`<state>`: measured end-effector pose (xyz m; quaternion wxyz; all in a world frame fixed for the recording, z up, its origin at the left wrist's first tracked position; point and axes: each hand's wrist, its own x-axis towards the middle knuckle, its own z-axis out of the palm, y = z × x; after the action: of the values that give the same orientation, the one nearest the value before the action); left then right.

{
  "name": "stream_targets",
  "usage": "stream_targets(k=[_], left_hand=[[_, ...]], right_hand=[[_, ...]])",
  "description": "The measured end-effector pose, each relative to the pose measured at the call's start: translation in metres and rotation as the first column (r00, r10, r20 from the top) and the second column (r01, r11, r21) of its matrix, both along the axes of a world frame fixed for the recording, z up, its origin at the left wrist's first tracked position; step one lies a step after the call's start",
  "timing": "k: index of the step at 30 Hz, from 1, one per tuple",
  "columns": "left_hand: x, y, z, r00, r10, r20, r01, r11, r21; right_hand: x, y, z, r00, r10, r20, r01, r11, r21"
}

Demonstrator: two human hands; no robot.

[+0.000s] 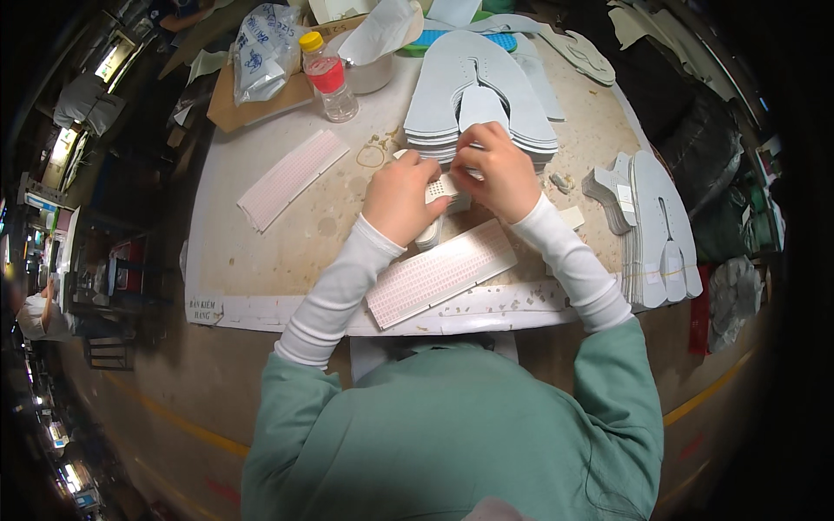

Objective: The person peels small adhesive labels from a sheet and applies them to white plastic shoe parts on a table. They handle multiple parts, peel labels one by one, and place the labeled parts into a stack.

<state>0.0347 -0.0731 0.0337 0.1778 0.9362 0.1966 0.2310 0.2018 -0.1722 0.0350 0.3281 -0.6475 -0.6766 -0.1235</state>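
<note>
My left hand (402,199) is closed around a small stack of white cut pieces (429,234), its thumb along the near side. A top piece with rows of small holes (441,187) shows between my hands. My right hand (501,172) is bent over the far right side of this stack, fingertips pinched together; what lies between them is hidden. Just beyond my hands stands a tall pile of pale grey U-shaped shoe-upper pieces (434,87), with a tongue-shaped piece (483,108) in its opening. A sheet of pink-printed labels (443,273) lies nearest my body.
Another label sheet (294,180) lies at left, near loose rubber bands (372,156). Behind are a yellow-capped bottle (337,102), a plastic bag (268,54) and a cardboard tray (228,111). Banded upper pieces (645,234) rest at the table's right edge.
</note>
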Motion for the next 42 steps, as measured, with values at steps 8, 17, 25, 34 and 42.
stream_targets(k=[8,17,25,34,42], left_hand=[[0.000,0.007,0.001,0.999,0.021,0.038,-0.020,0.999,-0.033],[-0.001,-0.005,0.003,0.999,0.047,0.010,-0.047,0.998,-0.035],[-0.001,-0.005,0.003,0.995,0.097,-0.010,-0.096,0.995,0.018],[-0.004,-0.006,0.005,0.998,0.056,0.010,-0.056,0.998,-0.007],[-0.002,-0.004,0.002,0.993,0.112,-0.035,-0.110,0.993,0.051]], right_hand=[[0.007,-0.005,-0.004,0.972,0.122,-0.200,-0.135,0.990,-0.052],[0.002,-0.004,-0.007,0.989,0.010,-0.149,-0.013,1.000,-0.017],[-0.007,-0.007,-0.005,0.942,0.097,-0.321,-0.135,0.986,-0.098],[-0.004,-0.003,-0.002,0.989,-0.057,-0.140,0.062,0.998,0.029],[-0.006,-0.004,-0.007,0.896,0.026,-0.443,-0.099,0.985,-0.143]])
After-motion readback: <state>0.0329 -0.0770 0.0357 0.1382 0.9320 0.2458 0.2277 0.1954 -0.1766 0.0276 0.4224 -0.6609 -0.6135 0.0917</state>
